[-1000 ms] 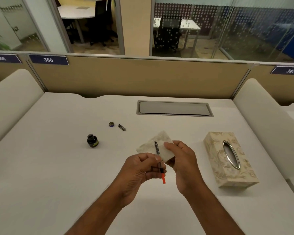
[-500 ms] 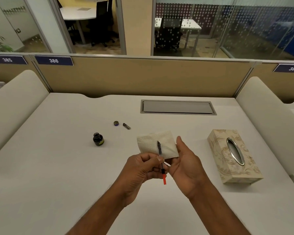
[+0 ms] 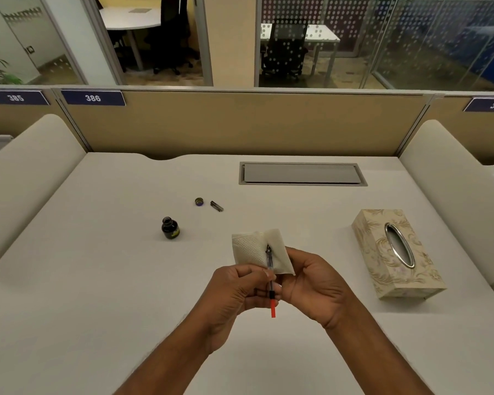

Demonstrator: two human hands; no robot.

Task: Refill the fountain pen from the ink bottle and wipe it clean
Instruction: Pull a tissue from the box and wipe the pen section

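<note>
My left grip (image 3: 240, 292) pinches the fountain pen (image 3: 270, 267), nib (image 3: 268, 248) up. My right grip (image 3: 314, 286) holds the tissue (image 3: 250, 249), now spread behind the nib instead of pinched over it. Wiping seems nearly done.

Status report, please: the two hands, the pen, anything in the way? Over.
Left hand grips pen, nib up, in front of tissue. Right hand holds tissue. Ink bottle open, its cap apart on desk. Nothing between nib and tissue.
</note>
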